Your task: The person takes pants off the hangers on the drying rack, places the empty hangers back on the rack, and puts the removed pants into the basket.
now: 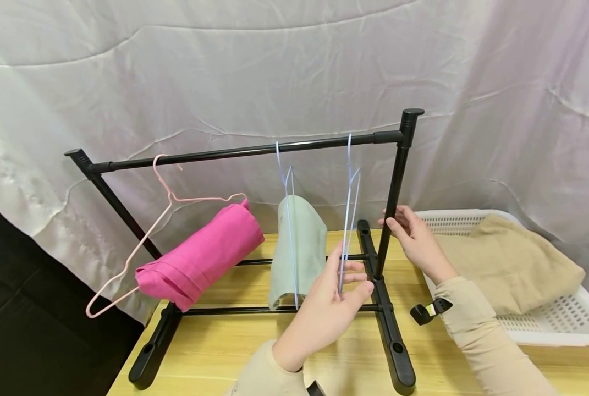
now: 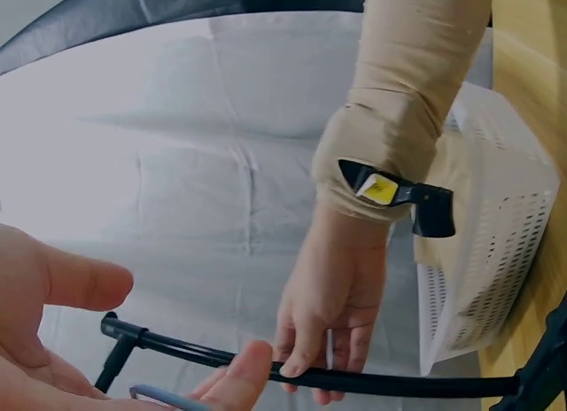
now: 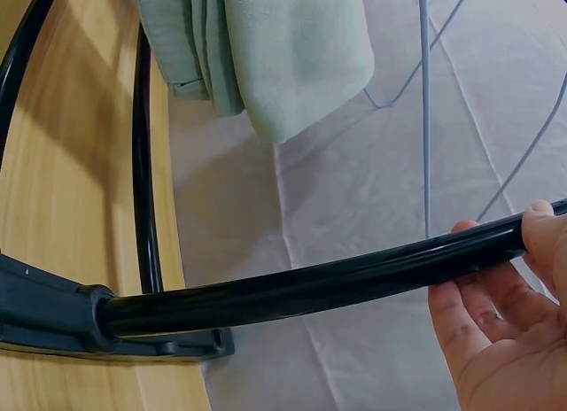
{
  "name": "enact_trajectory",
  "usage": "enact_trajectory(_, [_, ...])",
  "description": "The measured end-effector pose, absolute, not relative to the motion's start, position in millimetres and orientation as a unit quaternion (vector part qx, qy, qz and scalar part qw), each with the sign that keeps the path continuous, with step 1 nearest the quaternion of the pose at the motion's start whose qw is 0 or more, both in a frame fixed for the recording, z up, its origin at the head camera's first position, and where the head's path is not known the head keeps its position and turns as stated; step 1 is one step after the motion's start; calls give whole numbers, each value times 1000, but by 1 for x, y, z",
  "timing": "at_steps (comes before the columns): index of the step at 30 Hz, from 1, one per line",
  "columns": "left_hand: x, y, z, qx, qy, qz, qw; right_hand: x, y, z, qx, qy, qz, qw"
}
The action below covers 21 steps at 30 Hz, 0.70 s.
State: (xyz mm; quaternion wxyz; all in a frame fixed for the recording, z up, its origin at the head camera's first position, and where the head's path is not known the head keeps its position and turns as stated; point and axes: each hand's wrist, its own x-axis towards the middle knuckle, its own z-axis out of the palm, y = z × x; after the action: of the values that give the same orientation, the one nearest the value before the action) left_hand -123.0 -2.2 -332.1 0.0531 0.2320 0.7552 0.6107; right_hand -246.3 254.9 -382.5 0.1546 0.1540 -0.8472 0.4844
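Note:
My left hand [image 1: 331, 305] is at the bottom of a bare light-blue hanger [image 1: 349, 157], fingers behind its wire and thumb apart. That hanger hangs from a black garment rack [image 1: 235, 153] near its right end. My right hand [image 1: 420, 247] holds the rack's right upright post [image 1: 395, 192], the thumb on one side and fingers on the other. Left of the bare hanger, a pale green folded cloth [image 1: 301, 242] hangs at another light-blue hanger [image 1: 280, 162]. A pink hanger [image 1: 195, 199] carries a bright pink cloth [image 1: 205, 253] at the rack's left.
A white perforated basket [image 1: 566, 330] holding a beige cloth [image 1: 512, 264] stands right of the rack. The rack's feet [image 1: 398, 352] rest on a wooden table [image 1: 225, 352]. A pale curtain [image 1: 254, 66] hangs behind, with dark fabric [image 1: 27, 297] at the left.

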Motion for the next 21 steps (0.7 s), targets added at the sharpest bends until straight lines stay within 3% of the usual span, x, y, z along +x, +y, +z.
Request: enact_trajectory(21, [-112,-35,-320,298,760,572,79,-247,252,-385,156,-847,484,155])
